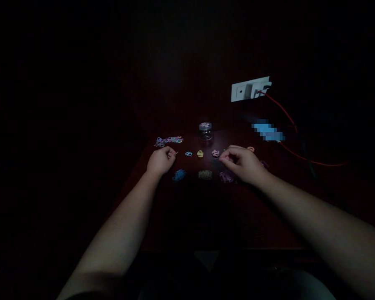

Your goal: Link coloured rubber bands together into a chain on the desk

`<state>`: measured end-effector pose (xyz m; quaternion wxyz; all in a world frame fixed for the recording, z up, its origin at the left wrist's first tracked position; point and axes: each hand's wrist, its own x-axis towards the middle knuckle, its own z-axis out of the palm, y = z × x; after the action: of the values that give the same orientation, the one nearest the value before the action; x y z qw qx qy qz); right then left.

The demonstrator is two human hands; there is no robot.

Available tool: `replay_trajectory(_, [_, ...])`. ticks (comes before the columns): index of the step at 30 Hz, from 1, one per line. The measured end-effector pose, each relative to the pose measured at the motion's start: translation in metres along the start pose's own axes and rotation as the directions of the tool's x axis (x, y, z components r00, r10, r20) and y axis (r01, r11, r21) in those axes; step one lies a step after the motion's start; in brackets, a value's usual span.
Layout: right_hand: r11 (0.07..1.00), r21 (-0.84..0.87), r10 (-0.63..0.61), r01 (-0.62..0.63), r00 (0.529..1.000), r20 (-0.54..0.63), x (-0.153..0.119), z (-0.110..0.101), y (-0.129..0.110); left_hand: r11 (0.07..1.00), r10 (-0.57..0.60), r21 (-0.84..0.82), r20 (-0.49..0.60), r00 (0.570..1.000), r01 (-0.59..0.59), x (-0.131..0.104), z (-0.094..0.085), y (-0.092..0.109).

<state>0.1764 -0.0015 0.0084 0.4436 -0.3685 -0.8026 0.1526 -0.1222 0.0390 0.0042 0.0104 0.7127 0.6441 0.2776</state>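
My left hand (162,161) is closed in a pinch beside a mixed pile of small coloured elastic bands (169,141); a tiny pinkish band pokes out at its fingertips. My right hand (243,163) also pinches, its fingertips low beside a cluster of pink bands (215,153). Whatever it holds is too small to make out. Between the hands lie light blue bands (188,154) and yellow bands (200,153). Nearer me are a blue pile (179,175), a dull yellow pile (205,175) and a purple pile (226,177). Orange bands (251,148) lie behind my right hand.
A small lidded clear jar (205,131) stands at the back of the dark reddish table (225,225). Behind it, a white wall socket (241,91) holds a plug with a red cable (283,107). A pixelated blue object (268,131) lies at right. The surroundings are very dark.
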Motion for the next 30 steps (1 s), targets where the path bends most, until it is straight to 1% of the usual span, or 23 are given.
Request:
replay_trajectory(2, [1.000, 0.006, 0.005, -0.005, 1.000, 0.023, 0.000, 0.000, 0.001, 0.998, -0.063, 0.034, 0.048, 0.997, 0.062, 0.004, 0.001, -0.016])
replay_trajectory(4, [1.000, 0.016, 0.008, -0.008, 1.000, 0.030, 0.001, 0.000, 0.002, 0.995, -0.087, 0.049, 0.094, 0.992, 0.083, 0.007, 0.002, -0.024])
replay_trajectory(6, [1.000, 0.027, 0.012, -0.012, 1.000, 0.020, 0.002, 0.001, 0.003, 0.994, -0.096, 0.061, 0.124, 0.988, 0.089, 0.007, 0.003, -0.028])
replay_trajectory(8, [0.999, 0.049, 0.010, -0.010, 1.000, 0.018, 0.003, 0.001, 0.004, 0.992, -0.112, 0.074, 0.114, 0.987, 0.104, 0.005, 0.001, -0.025])
replay_trajectory(10, [0.997, 0.072, 0.004, -0.006, 1.000, 0.022, 0.002, 0.001, 0.004, 0.992, -0.124, 0.045, 0.043, 0.991, 0.122, 0.000, -0.002, -0.014])
replay_trajectory(11, [0.997, 0.080, 0.002, -0.004, 1.000, 0.024, 0.002, 0.000, 0.004, 0.994, -0.112, -0.001, -0.007, 0.994, 0.112, -0.004, -0.003, -0.004])
replay_trajectory(13, [0.996, 0.088, 0.008, -0.010, 1.000, 0.026, 0.001, -0.001, 0.005, 0.990, -0.045, -0.140, -0.086, 0.995, 0.033, -0.012, -0.004, 0.024])
replay_trajectory(14, [0.996, 0.090, 0.015, -0.017, 1.000, 0.022, 0.000, -0.002, 0.006, 0.976, 0.015, -0.214, -0.093, 0.996, -0.034, -0.016, -0.003, 0.042])
replay_trajectory(16, [0.996, 0.087, 0.035, -0.035, 0.999, 0.004, 0.000, -0.003, 0.007, 0.933, 0.139, -0.330, -0.041, 0.989, -0.145, -0.022, 0.001, 0.079])
replay_trajectory(17, [0.996, 0.083, 0.044, -0.043, 0.999, -0.007, -0.001, -0.004, 0.008, 0.903, 0.185, -0.389, -0.027, 0.982, -0.181, -0.024, 0.005, 0.097])
replay_trajectory(19, [0.996, 0.077, 0.052, -0.050, 0.998, -0.025, -0.001, -0.006, 0.009, 0.841, 0.214, -0.505, -0.021, 0.977, -0.195, -0.025, 0.013, 0.124])
replay_trajectory(20, [0.996, 0.078, 0.053, -0.051, 0.998, -0.031, -0.001, -0.007, 0.009, 0.810, 0.215, -0.552, -0.034, 0.976, -0.198, -0.024, 0.017, 0.133])
replay_trajectory(22, [0.995, 0.087, 0.055, -0.051, 0.998, -0.042, 0.000, -0.009, 0.008, 0.769, 0.235, -0.591, -0.089, 0.968, -0.241, -0.024, 0.024, 0.140])
replay_trajectory(25, [0.994, 0.093, 0.057, -0.053, 0.997, -0.042, 0.000, -0.010, 0.006, 0.759, 0.317, -0.543, -0.173, 0.932, -0.359, -0.027, 0.033, 0.134])
replay_trajectory(27, [0.994, 0.093, 0.056, -0.053, 0.998, -0.029, 0.001, -0.009, 0.006, 0.768, 0.365, -0.496, -0.179, 0.913, -0.405, -0.029, 0.036, 0.128])
replay_trajectory(30, [0.994, 0.099, 0.055, -0.052, 0.998, -0.028, 0.001, -0.008, 0.008, 0.792, 0.392, -0.443, -0.160, 0.906, -0.421, -0.029, 0.038, 0.121])
